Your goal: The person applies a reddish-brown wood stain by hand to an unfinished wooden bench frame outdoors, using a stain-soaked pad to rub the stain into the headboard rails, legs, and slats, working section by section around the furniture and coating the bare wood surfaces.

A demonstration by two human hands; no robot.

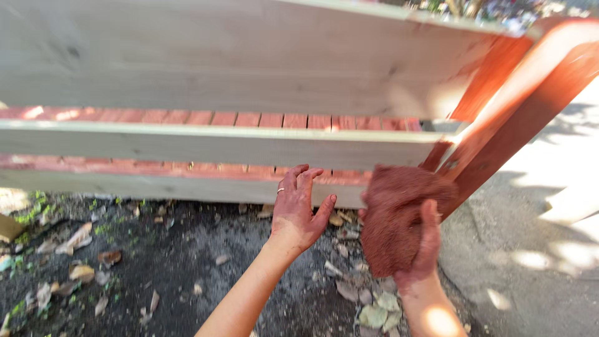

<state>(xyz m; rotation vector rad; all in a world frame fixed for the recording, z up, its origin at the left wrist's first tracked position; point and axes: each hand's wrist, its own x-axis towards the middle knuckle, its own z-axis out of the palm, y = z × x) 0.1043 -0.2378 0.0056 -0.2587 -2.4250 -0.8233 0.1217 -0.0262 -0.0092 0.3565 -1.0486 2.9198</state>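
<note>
Outdoors, leaf-strewn dirt (pixel 156 274) lies below pale planks (pixel 218 146); our left hand (pixel 299 209) rests open on the bottom plank; our right hand (pixel 424 249) grips a red-stained rag (pixel 396 218) beside the red post (pixel 518 112).

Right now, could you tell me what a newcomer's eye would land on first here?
Probably the red-stained rag, bunched in the right hand at centre right, against the red-stained post. Next, the stained left hand, open on the lowest pale plank. Dry leaves litter the dark ground below.
</note>
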